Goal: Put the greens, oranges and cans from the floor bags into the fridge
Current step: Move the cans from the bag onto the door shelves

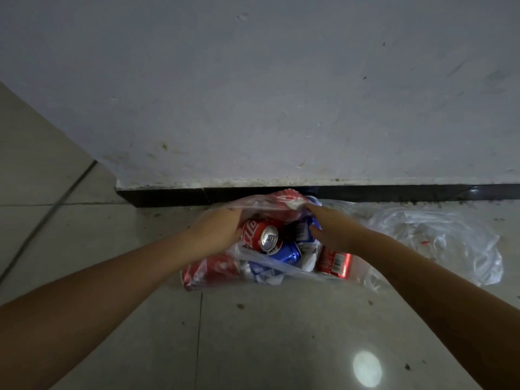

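Left hand: grips red can, white script unreadable.
Right hand: pinches bag rim, 12 o'clock.

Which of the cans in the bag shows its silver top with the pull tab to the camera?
The red can beside the left hand, uppermost in the clear bag. The blue can below it and the red can under the right wrist show only their sides.

A red can with white script and a silver top is seen inside a clear bag, beside a blue can and a red can with a white barcode panel. The floor is tiled in pale grey, the wall is whitish, and the skirting is black
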